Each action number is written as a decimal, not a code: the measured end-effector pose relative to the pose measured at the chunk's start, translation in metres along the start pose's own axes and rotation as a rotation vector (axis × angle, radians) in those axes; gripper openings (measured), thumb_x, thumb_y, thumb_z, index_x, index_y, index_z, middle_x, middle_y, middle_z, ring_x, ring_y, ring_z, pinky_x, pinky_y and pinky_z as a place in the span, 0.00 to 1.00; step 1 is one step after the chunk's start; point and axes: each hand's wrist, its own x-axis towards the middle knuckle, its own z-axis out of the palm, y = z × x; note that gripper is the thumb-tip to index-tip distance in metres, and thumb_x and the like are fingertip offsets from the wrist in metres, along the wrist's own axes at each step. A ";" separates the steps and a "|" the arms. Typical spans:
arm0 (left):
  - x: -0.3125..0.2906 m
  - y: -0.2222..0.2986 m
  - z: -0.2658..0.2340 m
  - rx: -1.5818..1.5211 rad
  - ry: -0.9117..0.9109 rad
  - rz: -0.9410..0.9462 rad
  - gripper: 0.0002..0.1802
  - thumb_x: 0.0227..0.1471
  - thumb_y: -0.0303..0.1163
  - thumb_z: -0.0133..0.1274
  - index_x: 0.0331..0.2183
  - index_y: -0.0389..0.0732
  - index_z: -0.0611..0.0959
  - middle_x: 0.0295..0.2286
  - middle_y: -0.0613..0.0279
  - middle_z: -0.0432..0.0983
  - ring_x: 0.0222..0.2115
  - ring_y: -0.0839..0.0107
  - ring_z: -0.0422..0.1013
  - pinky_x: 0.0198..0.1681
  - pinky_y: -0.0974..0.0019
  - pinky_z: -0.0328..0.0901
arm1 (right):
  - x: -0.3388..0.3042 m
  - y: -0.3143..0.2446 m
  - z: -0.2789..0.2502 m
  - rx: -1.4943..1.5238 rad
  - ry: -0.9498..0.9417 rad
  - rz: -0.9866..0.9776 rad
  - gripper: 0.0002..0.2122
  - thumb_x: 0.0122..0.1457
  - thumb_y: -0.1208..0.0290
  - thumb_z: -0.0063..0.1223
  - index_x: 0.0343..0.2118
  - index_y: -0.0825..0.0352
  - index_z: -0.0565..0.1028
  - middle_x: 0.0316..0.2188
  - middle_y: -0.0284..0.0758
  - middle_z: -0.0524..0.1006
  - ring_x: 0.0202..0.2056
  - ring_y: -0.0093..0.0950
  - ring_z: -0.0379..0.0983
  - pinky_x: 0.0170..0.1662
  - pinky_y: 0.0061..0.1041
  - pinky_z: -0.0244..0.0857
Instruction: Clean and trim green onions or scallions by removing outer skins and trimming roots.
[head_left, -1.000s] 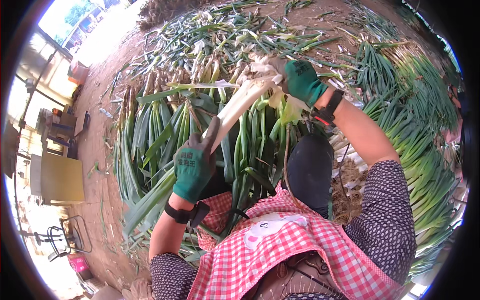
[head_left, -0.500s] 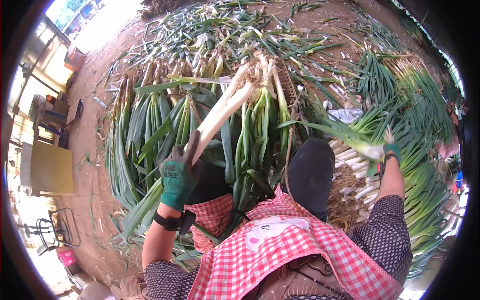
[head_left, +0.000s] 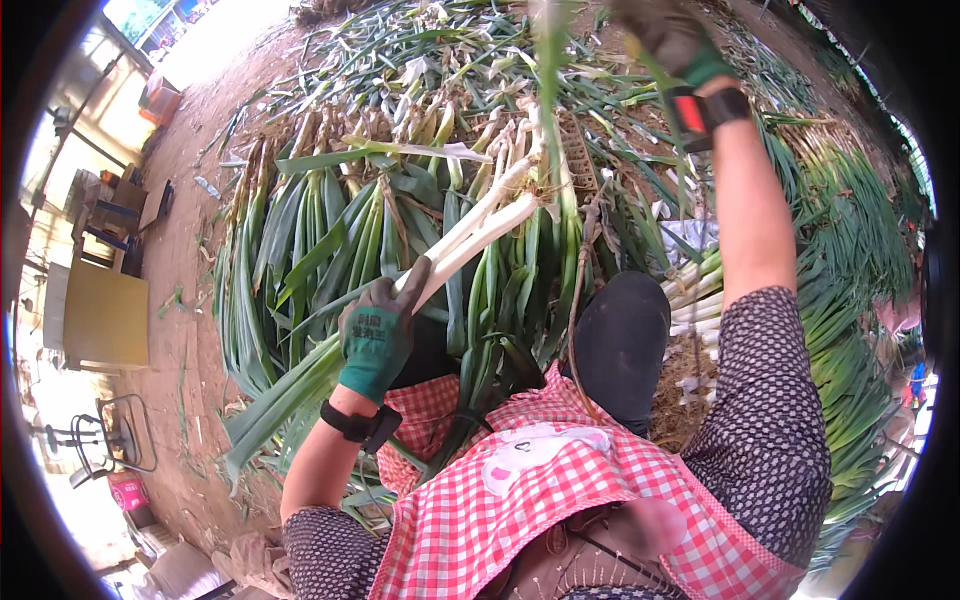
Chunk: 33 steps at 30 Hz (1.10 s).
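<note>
Since the earlier frame the right hand (head_left: 672, 40) had swung from low at the person's right to high at the top of the view, arm stretched forward; the left hand (head_left: 378, 335) had stayed about where it was, with its stalks pointing up and right as before.

Left hand: green glove, fingers wrapped fully round 2 or 3 white leek stalks (head_left: 478, 230); stalks ran from the fist up toward the root ends, green tops trailing down past the knee (head_left: 618, 340).

Right hand: gloved, partly cut by the frame edge; it appeared closed on a thin green leaf (head_left: 548, 60) hanging blurred beneath it; the grip itself could not be seen clearly, so I could not tell for certain.

Surroundings: heap of untrimmed leeks (head_left: 330, 225) spread on the dirt ahead; a second stack of leeks (head_left: 850, 270) with white shanks showing lay at the right; red checked apron (head_left: 520, 500) over the lap; yellow crate (head_left: 100, 315) well apart at the left.

Progress, as a judgement: the held stalks looked mostly stripped and white; an outer leaf seemed to be coming away; the heap ahead remained large, so most of the work looked undone.
</note>
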 end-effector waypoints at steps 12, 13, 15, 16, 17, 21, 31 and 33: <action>0.010 -0.004 -0.004 0.014 0.066 0.089 0.39 0.41 0.28 0.52 0.57 0.63 0.67 0.30 0.60 0.68 0.30 0.61 0.70 0.33 0.57 0.64 | -0.075 -0.149 0.096 0.675 -1.223 0.389 0.12 0.52 0.69 0.56 0.41 0.62 0.80 0.23 0.20 0.74 0.23 0.15 0.66 0.24 0.16 0.59; 0.009 -0.006 -0.003 0.047 0.098 0.104 0.39 0.40 0.28 0.53 0.57 0.64 0.67 0.31 0.61 0.68 0.30 0.62 0.70 0.34 0.57 0.64 | -0.079 -0.147 0.098 0.673 -1.225 0.390 0.12 0.52 0.69 0.56 0.41 0.62 0.80 0.23 0.20 0.74 0.23 0.15 0.66 0.24 0.16 0.59; 0.009 -0.009 -0.002 0.051 0.126 0.097 0.40 0.39 0.28 0.53 0.57 0.64 0.67 0.31 0.62 0.68 0.31 0.62 0.70 0.34 0.57 0.64 | -0.086 -0.148 0.099 1.177 -1.067 0.487 0.16 0.49 0.57 0.60 0.32 0.67 0.80 0.22 0.28 0.75 0.22 0.19 0.68 0.26 0.17 0.61; 0.010 -0.010 -0.002 0.057 0.153 0.090 0.41 0.38 0.29 0.54 0.57 0.65 0.67 0.31 0.62 0.67 0.31 0.63 0.70 0.35 0.57 0.64 | -0.082 -0.154 0.087 0.943 -1.023 0.483 0.15 0.49 0.61 0.61 0.34 0.67 0.79 0.24 0.29 0.77 0.23 0.18 0.70 0.25 0.18 0.63; 0.011 -0.010 -0.002 0.055 0.154 0.089 0.41 0.38 0.29 0.54 0.57 0.65 0.67 0.31 0.62 0.67 0.31 0.63 0.70 0.35 0.57 0.64 | -0.082 -0.153 0.089 0.941 -1.025 0.483 0.15 0.49 0.61 0.61 0.34 0.67 0.79 0.24 0.29 0.77 0.23 0.18 0.70 0.25 0.18 0.63; 0.011 -0.011 -0.007 0.010 0.126 0.058 0.42 0.37 0.30 0.55 0.57 0.63 0.67 0.32 0.62 0.68 0.33 0.63 0.69 0.36 0.56 0.64 | -0.085 -0.150 0.091 1.132 -0.914 0.738 0.16 0.53 0.61 0.58 0.40 0.69 0.78 0.28 0.32 0.78 0.27 0.23 0.75 0.31 0.22 0.72; 0.029 -0.004 -0.013 -0.192 0.146 0.073 0.38 0.42 0.28 0.53 0.57 0.61 0.67 0.28 0.56 0.69 0.27 0.56 0.71 0.28 0.55 0.65 | -0.116 -0.081 0.135 1.046 0.169 0.458 0.11 0.57 0.68 0.52 0.42 0.66 0.74 0.33 0.36 0.77 0.32 0.24 0.74 0.36 0.22 0.70; 0.026 -0.006 -0.017 -0.209 0.111 0.047 0.38 0.41 0.26 0.52 0.57 0.59 0.67 0.28 0.55 0.70 0.27 0.55 0.71 0.29 0.54 0.66 | -0.105 -0.099 0.112 1.654 0.307 1.092 0.13 0.57 0.65 0.53 0.43 0.66 0.73 0.34 0.35 0.76 0.29 0.25 0.73 0.36 0.22 0.70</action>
